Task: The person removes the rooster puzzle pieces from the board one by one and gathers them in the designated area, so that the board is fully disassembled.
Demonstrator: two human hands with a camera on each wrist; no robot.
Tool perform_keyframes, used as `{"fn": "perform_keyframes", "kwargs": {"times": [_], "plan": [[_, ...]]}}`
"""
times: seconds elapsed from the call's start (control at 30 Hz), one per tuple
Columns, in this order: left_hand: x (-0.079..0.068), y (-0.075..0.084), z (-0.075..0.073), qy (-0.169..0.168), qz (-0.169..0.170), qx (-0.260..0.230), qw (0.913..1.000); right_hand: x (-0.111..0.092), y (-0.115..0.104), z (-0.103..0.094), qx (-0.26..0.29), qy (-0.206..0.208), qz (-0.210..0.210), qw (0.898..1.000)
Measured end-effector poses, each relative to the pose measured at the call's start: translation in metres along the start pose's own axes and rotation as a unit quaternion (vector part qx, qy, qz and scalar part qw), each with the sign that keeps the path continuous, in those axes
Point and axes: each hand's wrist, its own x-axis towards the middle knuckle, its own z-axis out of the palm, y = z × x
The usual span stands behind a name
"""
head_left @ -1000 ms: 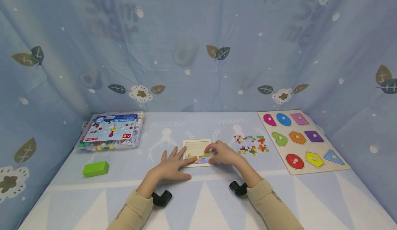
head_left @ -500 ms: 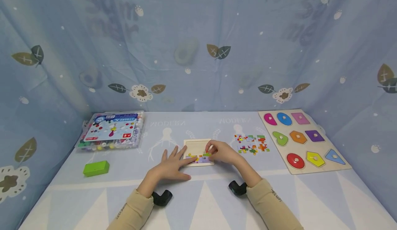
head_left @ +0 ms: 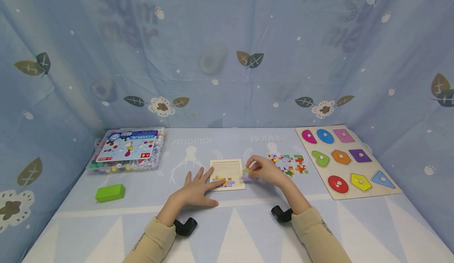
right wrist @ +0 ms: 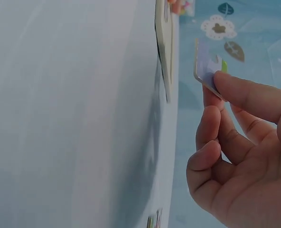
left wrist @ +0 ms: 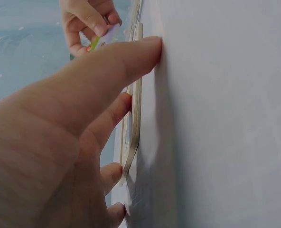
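Left hand (head_left: 194, 189) lies flat on the table (head_left: 227, 231), fingers straight, fingertips touching the left edge of the wooden puzzle tray (head_left: 227, 174). Right hand (head_left: 268, 171) pinches a puzzle piece (head_left: 247, 171), raised just beside the tray's right edge. Loose pieces (head_left: 288, 164) lie beyond, right of the tray.

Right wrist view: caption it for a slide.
Right hand pinches a puzzle piece just off the tray.

Puzzle tray (head_left: 226, 167): pale wooden square, flat on table; few pieces along near edge
Puzzle piece (head_left: 247, 171): lilac-green, pinched, lifted beside tray's right edge
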Motion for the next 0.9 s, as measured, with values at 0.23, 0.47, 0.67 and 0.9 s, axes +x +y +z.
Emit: {"fn": "perform_keyframes", "kwargs": {"times": [0.23,0.47,0.67,0.9], "plan": [[-0.001,0.000,0.000,0.005,0.006,-0.001,1.0000,-0.011,0.014,-0.019,0.013,0.015,0.008,1.000],[-0.001,0.000,0.001,0.006,0.008,-0.001,0.9999,-0.024,0.024,-0.037,0.015,0.035,0.011,0.999],[-0.002,-0.001,0.001,0.002,0.007,0.002,1.0000,-0.035,0.033,-0.049,0.010,0.054,0.028,0.998],[0.000,0.000,0.000,0.000,0.004,0.002,1.0000,-0.047,0.041,-0.070,-0.003,0.062,0.073,0.995]]}}
